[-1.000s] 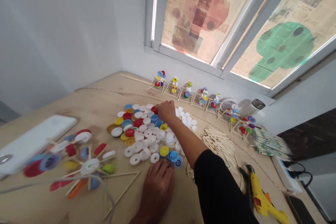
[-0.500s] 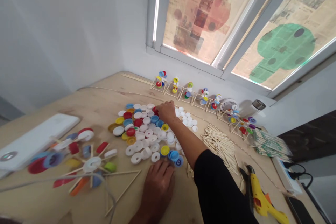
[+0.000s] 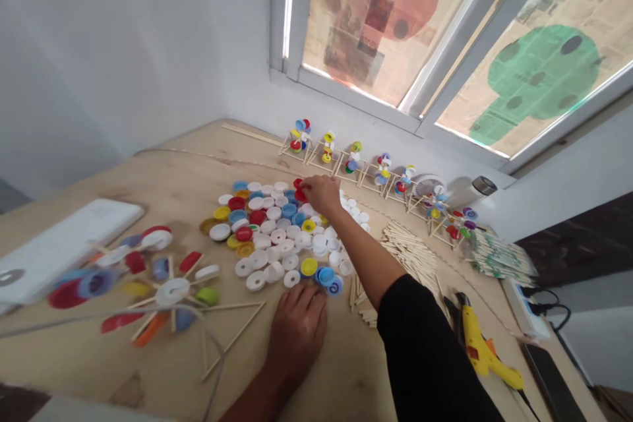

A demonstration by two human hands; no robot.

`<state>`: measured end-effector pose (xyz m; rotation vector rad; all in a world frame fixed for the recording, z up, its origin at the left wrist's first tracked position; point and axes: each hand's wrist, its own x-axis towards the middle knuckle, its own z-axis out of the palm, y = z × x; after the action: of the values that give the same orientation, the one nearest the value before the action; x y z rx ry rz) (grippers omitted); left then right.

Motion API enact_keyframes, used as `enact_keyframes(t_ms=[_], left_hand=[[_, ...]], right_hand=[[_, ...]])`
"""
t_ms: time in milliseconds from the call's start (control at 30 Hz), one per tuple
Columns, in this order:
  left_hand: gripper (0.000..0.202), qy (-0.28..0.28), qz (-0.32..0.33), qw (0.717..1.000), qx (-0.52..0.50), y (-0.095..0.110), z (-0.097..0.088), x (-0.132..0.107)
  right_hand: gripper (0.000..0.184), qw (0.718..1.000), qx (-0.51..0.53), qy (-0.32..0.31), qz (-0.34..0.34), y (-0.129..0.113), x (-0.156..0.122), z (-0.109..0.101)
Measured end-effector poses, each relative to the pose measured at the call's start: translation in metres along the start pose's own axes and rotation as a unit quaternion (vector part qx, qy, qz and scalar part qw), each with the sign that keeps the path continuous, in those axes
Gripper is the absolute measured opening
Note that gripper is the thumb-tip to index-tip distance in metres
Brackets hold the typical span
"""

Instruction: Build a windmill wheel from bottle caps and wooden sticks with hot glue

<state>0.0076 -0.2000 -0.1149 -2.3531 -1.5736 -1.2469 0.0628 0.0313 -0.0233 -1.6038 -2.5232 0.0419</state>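
Note:
My right hand reaches to the far side of a spread of plastic bottle caps. Its fingers pinch a red bottle cap at the pile's back edge. Palm down on the table, my left hand lies at the near edge of the caps, fingers forward and holding nothing visible. Just beyond its fingertips are a yellow cap and blue caps. To its left stands a wheel of sticks and coloured caps, partly behind a blurred grey cord.
Small stick-and-cap models line the wall, with a fan and bottle behind. Loose sticks, a yellow glue gun, a phone and a power strip lie right. A white slab lies left.
My right hand has shifted slightly right, and the red cap at its fingertips now shows more clearly. My left hand stays in place by the caps. The camera view has tilted a little.

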Motion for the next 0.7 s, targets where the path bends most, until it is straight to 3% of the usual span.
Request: enact_keyframes(t_ms=[200,433,533,700], left_hand=[[0.021,-0.028,-0.003,1.0,-0.009,0.001,-0.001,0.001],[0.021,-0.036,-0.002,0.999,-0.002,-0.001,0.001,0.0],[0.021,-0.037,0.001,0.999,0.004,-0.001,0.002,0.0],[0.021,-0.04,0.005,0.999,0.013,-0.002,0.004,0.0]], right_hand=[[0.026,0.999,0.05,-0.019,0.004,0.025,-0.057,-0.033],[0.017,0.989,0.05,-0.08,-0.113,0.034,-0.152,-0.051],[0.018,0.984,0.0,-0.106,-0.147,0.028,-0.17,-0.05],[0.021,0.971,-0.077,-0.125,-0.187,0.019,-0.173,-0.044]])
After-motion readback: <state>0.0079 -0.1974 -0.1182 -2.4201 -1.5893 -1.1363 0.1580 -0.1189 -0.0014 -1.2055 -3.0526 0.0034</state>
